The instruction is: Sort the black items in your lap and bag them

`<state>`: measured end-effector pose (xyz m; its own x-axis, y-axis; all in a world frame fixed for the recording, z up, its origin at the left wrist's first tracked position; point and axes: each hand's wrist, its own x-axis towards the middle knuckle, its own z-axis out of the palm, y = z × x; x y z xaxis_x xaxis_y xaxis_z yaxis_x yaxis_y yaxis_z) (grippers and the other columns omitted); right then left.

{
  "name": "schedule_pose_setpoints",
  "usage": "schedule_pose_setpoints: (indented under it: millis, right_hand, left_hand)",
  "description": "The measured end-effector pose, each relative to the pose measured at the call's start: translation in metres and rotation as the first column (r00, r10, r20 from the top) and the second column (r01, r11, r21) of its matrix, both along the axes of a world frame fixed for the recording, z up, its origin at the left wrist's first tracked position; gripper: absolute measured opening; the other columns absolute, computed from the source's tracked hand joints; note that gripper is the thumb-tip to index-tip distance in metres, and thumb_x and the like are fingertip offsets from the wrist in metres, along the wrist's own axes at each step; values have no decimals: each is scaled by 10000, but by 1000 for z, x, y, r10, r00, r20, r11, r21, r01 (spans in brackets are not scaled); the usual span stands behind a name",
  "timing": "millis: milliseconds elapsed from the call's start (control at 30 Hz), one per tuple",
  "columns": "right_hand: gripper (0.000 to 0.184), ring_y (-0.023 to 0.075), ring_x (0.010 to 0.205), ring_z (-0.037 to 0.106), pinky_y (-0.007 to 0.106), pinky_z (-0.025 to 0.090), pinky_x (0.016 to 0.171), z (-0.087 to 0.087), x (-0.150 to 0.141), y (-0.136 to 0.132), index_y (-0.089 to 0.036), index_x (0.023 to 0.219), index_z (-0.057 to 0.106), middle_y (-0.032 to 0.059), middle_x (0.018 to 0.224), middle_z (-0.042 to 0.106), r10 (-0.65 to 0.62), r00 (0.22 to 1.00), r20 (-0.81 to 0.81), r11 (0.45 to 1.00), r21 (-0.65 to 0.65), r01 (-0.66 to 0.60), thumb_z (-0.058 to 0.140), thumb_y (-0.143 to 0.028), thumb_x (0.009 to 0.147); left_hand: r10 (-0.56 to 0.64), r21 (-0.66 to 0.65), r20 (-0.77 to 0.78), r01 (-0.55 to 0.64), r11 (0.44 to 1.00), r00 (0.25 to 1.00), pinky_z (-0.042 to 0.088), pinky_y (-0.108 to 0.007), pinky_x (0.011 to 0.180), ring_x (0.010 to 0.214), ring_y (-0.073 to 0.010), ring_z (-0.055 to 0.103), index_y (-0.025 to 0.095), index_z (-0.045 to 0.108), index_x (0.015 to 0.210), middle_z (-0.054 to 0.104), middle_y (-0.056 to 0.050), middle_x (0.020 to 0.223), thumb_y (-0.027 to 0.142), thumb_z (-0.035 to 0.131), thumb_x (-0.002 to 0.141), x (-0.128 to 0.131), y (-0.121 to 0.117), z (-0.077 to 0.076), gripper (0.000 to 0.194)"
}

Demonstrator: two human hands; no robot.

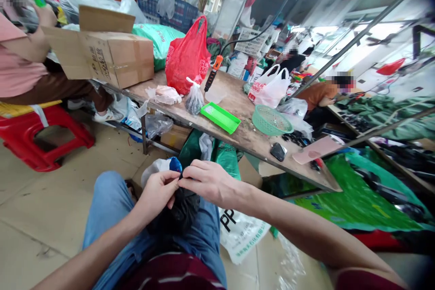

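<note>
Fingers (171, 175) of left hand (157, 194) and right hand (209, 182), small dark piece (180, 176) between tips.

Pinched between the left hand (158, 192) and right hand (207, 181), a small dark piece (181, 176) is mostly hidden by fingers; below them, the black bag's (183, 213) contents are hidden.
</note>
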<state>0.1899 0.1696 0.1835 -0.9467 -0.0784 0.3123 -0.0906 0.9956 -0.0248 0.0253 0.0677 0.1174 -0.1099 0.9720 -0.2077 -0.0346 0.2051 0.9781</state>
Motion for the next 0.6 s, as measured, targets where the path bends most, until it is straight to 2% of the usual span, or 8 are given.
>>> schedule_pose_setpoints:
  millis: [100, 233, 300, 367, 500, 600]
  right_hand:
    - [304, 157, 899, 398, 304, 334, 739, -3, -5, 8, -123, 1049, 652, 65, 1009, 591, 30, 1000, 4, 999, -17, -30, 369, -231, 1021]
    - [274, 168, 912, 380, 327, 303, 780, -4, -10, 13, -169, 1058, 650, 44, 951, 602, 39, 998, 49, 998, -52, -37, 400, -273, 1016]
    - [260, 167, 943, 389, 333, 297, 818, -3, -13, 13, -195, 1066, 654, 32, 942, 610, 40, 997, 66, 996, -80, -34, 414, -285, 1019]
    - [275, 165, 978, 395, 335, 298, 848, -2, -15, 12, -199, 1060, 662, 33, 960, 619, 39, 996, 85, 994, -101, -30, 404, -287, 1026]
    - [236, 164, 1006, 406, 336, 322, 921, -1, -13, 5, -178, 1101, 657, 42, 969, 630, 67, 996, 54, 991, -121, -60, 454, -240, 997]
    - [201, 160, 1055, 426, 326, 344, 980, -6, -10, 0, -163, 1054, 655, 34, 983, 639, 85, 996, -19, 986, -144, -87, 473, -198, 977]
  left_hand:
    - [-119, 66, -112, 127, 990, 987, 288, -237, 445, 461, -108, 415, 113, 655, 835, 475, 35, 535, 373, 462, 885, -4, 0, 7, 328]
    - [-195, 152, -228, 232, 961, 954, 449, -279, 732, 824, -191, 598, 141, 685, 984, 690, -17, 895, 211, 501, 857, -5, -6, 11, 234]
    - [-204, 148, -246, 244, 958, 948, 461, -310, 823, 920, -220, 622, 161, 666, 1015, 706, -26, 994, 255, 547, 891, -6, -9, 8, 196]
    - [-196, 156, -288, 248, 956, 937, 456, -328, 862, 954, -226, 625, 170, 655, 1002, 700, -31, 1006, 304, 525, 936, -6, -11, 3, 198]
    - [-223, 171, -343, 294, 940, 912, 446, -329, 869, 955, -217, 614, 180, 670, 998, 694, -34, 1022, 334, 478, 971, -8, -15, -5, 247]
    - [-236, 155, -351, 305, 940, 906, 443, -318, 873, 961, -212, 609, 182, 674, 1024, 692, -34, 1033, 375, 457, 992, -6, -19, -3, 292]
